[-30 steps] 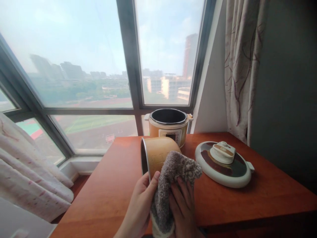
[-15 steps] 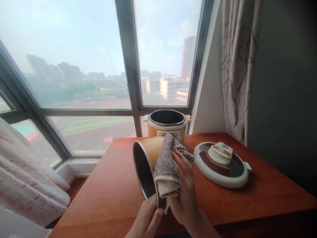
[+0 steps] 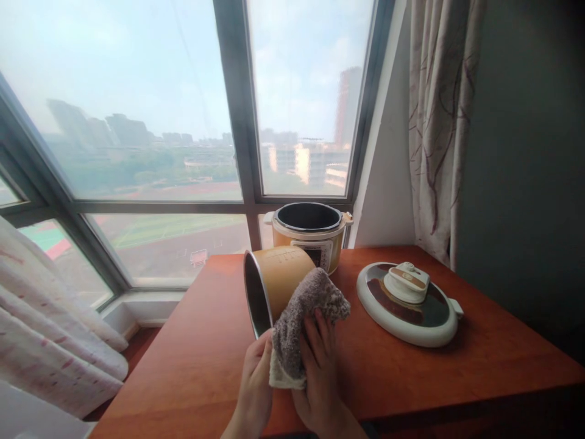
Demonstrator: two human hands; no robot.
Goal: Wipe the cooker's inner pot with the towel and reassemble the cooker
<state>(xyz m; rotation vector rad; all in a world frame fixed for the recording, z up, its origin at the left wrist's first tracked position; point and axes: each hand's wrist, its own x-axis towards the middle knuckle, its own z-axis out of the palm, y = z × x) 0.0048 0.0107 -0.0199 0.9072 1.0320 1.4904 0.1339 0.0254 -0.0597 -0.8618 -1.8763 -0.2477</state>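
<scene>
A gold inner pot [image 3: 287,268] with a dark inside and a silver rim is tipped on its side, its mouth facing left. My left hand [image 3: 256,375] grips its rim at the near lower edge, fingers closed. Against the pot's outer wall, on the near right side, my right hand [image 3: 320,372] presses a grey-brown towel [image 3: 304,311] with a pale underside. The fingers of that hand lie bent over the cloth, and the thumb is partly hidden. Whether the pot touches the table cannot be seen.
Behind the pot stands the pressure cooker body [image 3: 338,256], gold and white, with its top uncovered. Its round white lid [image 3: 365,292] lies on the wooden table [image 3: 183,366] at the right. Windows rise beyond the table, with curtains [image 3: 434,122] on both sides.
The towel and my right hand have slid down and left along the pot's side, baring more of its gold wall. The pot has turned a little, and my left hand has shifted slightly up and left.
</scene>
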